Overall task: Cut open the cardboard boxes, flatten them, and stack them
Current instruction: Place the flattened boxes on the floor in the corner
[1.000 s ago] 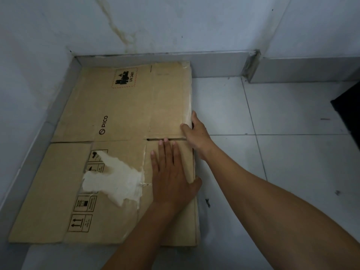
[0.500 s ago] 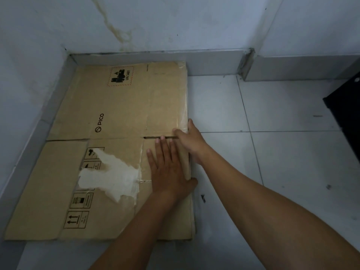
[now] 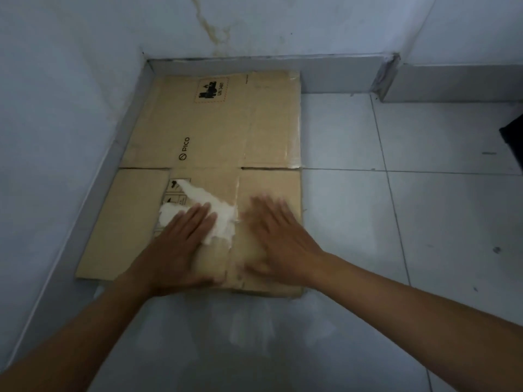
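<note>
A flattened brown cardboard box (image 3: 215,131) lies on the tiled floor, pushed into the corner of two walls. It carries a "PICO" print, a warning label and a torn white patch (image 3: 220,213) where a sticker was ripped off. My left hand (image 3: 181,244) rests flat, fingers spread, on the near flap, partly over the torn patch. My right hand (image 3: 280,236) lies flat beside it on the near right flap, fingers apart and blurred by motion. Neither hand grips anything.
White walls and a grey skirting (image 3: 334,75) bound the corner on the left and at the back. Pale floor tiles (image 3: 424,222) stretch to the right. A dark object (image 3: 513,145) pokes in at the right edge.
Both hands slid toward me along the cardboard: the left from the right flap onto the torn patch, the right from the box's right edge onto the near right flap.
</note>
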